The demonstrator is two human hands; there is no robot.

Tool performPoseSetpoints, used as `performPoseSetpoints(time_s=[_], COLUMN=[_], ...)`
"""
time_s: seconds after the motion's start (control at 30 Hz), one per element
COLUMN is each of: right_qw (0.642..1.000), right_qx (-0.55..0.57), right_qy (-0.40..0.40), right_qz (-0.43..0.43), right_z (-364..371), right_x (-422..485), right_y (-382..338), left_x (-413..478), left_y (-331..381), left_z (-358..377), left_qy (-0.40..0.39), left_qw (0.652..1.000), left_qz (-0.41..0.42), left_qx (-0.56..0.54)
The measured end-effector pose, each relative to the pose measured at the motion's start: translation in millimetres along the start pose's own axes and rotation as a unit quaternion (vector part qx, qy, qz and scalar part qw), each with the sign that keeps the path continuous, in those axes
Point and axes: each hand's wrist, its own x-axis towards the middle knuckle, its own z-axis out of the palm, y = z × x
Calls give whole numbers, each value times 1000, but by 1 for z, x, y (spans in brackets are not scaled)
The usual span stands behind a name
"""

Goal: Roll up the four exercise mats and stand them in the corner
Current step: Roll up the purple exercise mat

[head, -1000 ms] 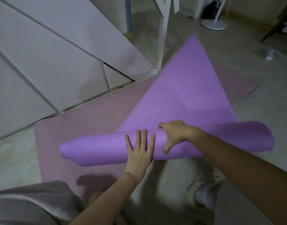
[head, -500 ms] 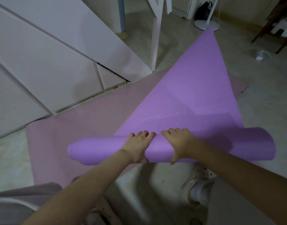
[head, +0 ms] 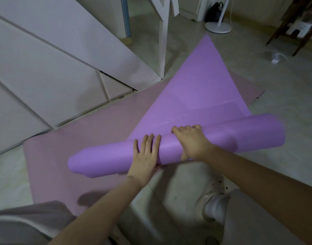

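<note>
Left hand (head: 146,156) flat, right hand (head: 191,143) gripping purple mat (head: 201,96) roll.

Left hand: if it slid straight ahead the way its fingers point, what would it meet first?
The left hand lies flat on the purple roll; past its crest it would likely meet the mat's unrolled stretch, near its left edge.

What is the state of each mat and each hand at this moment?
purple mat: partly rolled, far part unrolled.
pink mat: unrolled, lying flat under the purple mat.
left hand: fingers straight, presses on the roll.
right hand: fingers curled over the roll, grips it.
</note>
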Motion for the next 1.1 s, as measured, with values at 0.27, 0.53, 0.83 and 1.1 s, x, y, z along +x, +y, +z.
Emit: performPoseSetpoints(time_s=[0.27, 0.53, 0.83, 1.1], right_qw=[983, 953, 995, 1000], right_qx=[142, 214, -54, -12], right_qy=[-114, -205, -24, 0], right_qz=[22, 60, 77, 29], right_z=[-14, -12, 21, 8], right_x=[12, -1, -39, -31], right_y=[4, 9, -18, -3], left_x=[-12, 5, 41, 39], left_y=[13, 1, 1, 1], left_z=[13, -13, -31, -26], left_qy=[50, -49, -122, -113], left_qw=[997, 996, 987, 990], left_qz=[4, 65, 101, 85], left_qx=[60, 40, 14, -13])
